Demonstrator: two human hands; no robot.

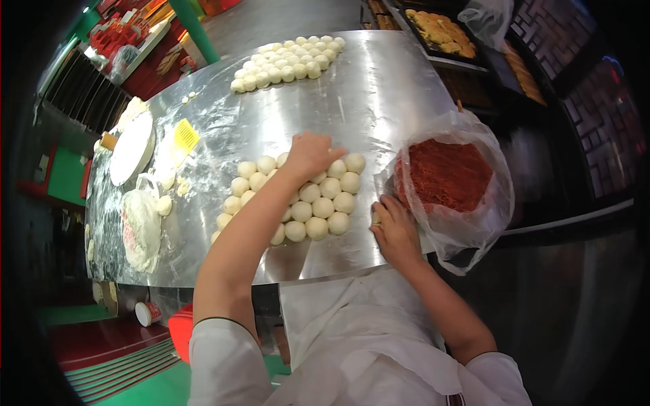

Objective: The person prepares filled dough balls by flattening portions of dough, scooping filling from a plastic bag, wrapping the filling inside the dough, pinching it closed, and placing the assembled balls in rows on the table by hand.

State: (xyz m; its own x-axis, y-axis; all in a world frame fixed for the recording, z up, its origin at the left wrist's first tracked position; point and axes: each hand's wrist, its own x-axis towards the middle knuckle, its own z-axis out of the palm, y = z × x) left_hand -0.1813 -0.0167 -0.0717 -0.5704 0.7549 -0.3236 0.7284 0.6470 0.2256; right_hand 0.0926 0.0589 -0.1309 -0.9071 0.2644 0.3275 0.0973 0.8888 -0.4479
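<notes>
A block of round white dough balls (pixel 310 193) sits in close rows on the steel table. Over its back rows is my left hand (pixel 311 157), with fingers bent downward; whatever they grip is hidden beneath them. My left forearm covers part of the block. To the right of the balls, my right hand (pixel 396 231) rests low at the tabletop, its fingers curled around a small pale piece of dough (pixel 376 218) that barely shows. Just beyond that hand stands a clear plastic bag (pixel 491 227) of dark red filling (pixel 447 176).
More dough balls (pixel 288 62) stand in rows at the table's (pixel 379 88) far end. On the floury left side are a yellow scraper (pixel 186 135), a round white board (pixel 133 150) and a plastic bag with flour (pixel 141 230). A tray of baked buns (pixel 441 34) is at back right.
</notes>
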